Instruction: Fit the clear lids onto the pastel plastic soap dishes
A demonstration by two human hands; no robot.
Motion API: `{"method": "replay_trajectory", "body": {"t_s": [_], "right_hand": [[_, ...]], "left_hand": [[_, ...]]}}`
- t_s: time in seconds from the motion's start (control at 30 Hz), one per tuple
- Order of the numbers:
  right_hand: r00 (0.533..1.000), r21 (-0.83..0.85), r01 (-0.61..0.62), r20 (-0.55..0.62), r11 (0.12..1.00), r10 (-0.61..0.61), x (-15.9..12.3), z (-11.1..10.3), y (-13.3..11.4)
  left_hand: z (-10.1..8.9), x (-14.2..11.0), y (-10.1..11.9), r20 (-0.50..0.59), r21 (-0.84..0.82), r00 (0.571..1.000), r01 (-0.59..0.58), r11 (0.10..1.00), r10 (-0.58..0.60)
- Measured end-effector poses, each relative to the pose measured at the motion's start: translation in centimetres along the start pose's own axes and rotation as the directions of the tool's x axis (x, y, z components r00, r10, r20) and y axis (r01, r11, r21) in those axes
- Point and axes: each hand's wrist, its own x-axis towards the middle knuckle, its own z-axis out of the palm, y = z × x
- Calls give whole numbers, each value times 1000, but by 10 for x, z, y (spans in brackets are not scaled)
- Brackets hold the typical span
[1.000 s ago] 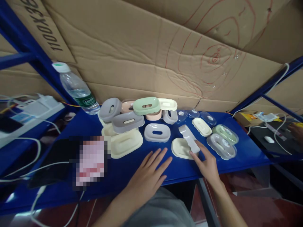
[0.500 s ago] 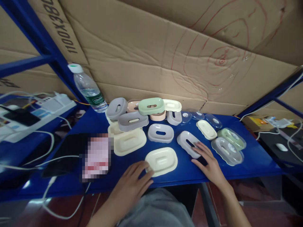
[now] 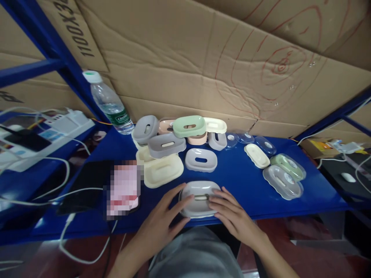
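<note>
Near the table's front edge, a grey soap dish top point(image 3: 199, 208) with a long slot rests over a cream base. The base is nearly all hidden; its pale ridge shows through the slot. My left hand point(image 3: 166, 212) grips the left end, index finger over the rim and thumb at the near side. At the right end, the fingers of my right hand point(image 3: 233, 214) lie across the rim and inside the dish. Just behind sits another grey slotted dish point(image 3: 201, 166), and to its left a cream base point(image 3: 164, 173).
Behind is a pile of dish parts with a green one point(image 3: 189, 125) on top. Clear lids point(image 3: 265, 145) and covered dishes point(image 3: 281, 183) lie on the right. A water bottle point(image 3: 113, 108), a blurred pink item point(image 3: 124, 189) and cables are on the left. Cardboard point(image 3: 174, 58) walls the back.
My right hand has brought the grey dish top leftward from the right side onto the cream base. My left hand has shifted slightly and now holds the stacked dish's left end.
</note>
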Motion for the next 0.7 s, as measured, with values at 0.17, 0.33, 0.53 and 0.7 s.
{"method": "replay_trajectory", "body": {"t_s": [0.17,0.33,0.53,0.7], "right_hand": [[996,-94,85,32,992,-83,15,9,-9],[998,-126,61,40,990,-57,10,-3,4],[955,-354,-282,-192,891,226,31,-73,103],[903,-444,-429,-250,787,350,72,-93,184]], "left_hand": [[7,-2,-5,-41,66,998,-55,996,57],[8,-1,-5,-37,98,997,-69,993,73],[2,-1,-2,-51,75,997,-46,996,49],[3,-2,-4,-89,67,994,-55,996,61]]}}
